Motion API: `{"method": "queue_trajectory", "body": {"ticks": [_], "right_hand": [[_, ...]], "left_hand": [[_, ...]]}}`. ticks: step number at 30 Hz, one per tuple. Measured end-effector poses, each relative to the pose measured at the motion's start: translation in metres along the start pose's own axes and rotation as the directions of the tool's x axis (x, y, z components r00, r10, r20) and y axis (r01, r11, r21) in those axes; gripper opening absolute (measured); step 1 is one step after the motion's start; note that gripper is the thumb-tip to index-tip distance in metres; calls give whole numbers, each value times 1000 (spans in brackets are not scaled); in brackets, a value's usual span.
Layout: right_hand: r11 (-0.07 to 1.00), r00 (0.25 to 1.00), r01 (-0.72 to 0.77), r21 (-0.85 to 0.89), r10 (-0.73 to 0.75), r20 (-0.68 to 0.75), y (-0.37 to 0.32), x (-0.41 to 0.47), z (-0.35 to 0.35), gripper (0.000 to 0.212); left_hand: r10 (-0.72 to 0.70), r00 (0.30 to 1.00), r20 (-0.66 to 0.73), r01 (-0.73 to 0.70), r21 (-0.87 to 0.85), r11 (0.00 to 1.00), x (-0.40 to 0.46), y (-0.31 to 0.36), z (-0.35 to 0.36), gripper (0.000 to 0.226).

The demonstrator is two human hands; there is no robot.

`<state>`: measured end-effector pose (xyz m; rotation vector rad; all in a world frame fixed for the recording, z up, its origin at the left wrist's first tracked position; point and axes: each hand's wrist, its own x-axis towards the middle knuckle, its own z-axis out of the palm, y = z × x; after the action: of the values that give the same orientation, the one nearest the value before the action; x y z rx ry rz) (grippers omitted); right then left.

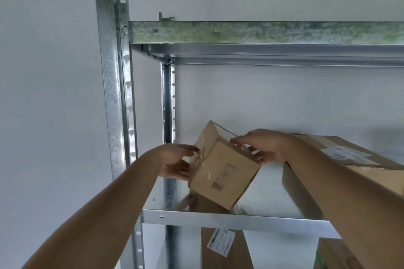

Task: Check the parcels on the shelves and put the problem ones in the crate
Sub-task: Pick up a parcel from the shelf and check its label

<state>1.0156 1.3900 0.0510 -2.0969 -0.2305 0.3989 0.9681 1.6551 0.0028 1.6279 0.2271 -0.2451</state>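
two bare hands hold one small cardboard parcel (223, 170) tilted over the middle shelf (236, 217) of a galvanised metal rack. the left hand (175, 162) cups the parcel's taped left face, thumb on the upper edge and fingers (182, 172) spread under and against the side. the right hand (262, 148) reaches from the right and grips the top edge, its fingers curled over the far corner. the parcel sits cornerwise, one low corner near the shelf's front lip; whether it touches the metal i cannot tell. a printed barcode block shows on its near face. just to the right, on the same shelf, lies a larger cardboard box (349, 164) with a white label on top, partly behind the right forearm. below, on the lower level, stands a tall brown box (225, 251) with a skewed white label (220, 241), and another box corner (334, 255) shows at the bottom right. the upper shelf (262, 33) spans above.
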Motion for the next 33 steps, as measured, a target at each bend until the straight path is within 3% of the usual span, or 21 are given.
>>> {"method": "queue_trajectory", "body": {"ticks": [2,7,13,20,33], "right_hand": [[1000,1000,22,-9,-22,3,-4,1,6,35],[997,997,76,16,-77,17,-10,9,19,35],[1000,999,-4,-6,4,43,-9,16,26,47],[993,988,-101,-53,106,110,-15,27,23,63],[997,970,-83,-2,81,230,-25,33,21,31]], "left_hand": [[-52,999,7,52,15,999,-2,3,1,47],[-104,990,-93,120,185,975,-5,14,-1,109],[-47,986,-159,87,255,963,-5,25,3,62],[-103,985,-140,140,288,947,-5,34,0,62],[-104,991,-88,128,336,933,12,40,-5,37]]}}
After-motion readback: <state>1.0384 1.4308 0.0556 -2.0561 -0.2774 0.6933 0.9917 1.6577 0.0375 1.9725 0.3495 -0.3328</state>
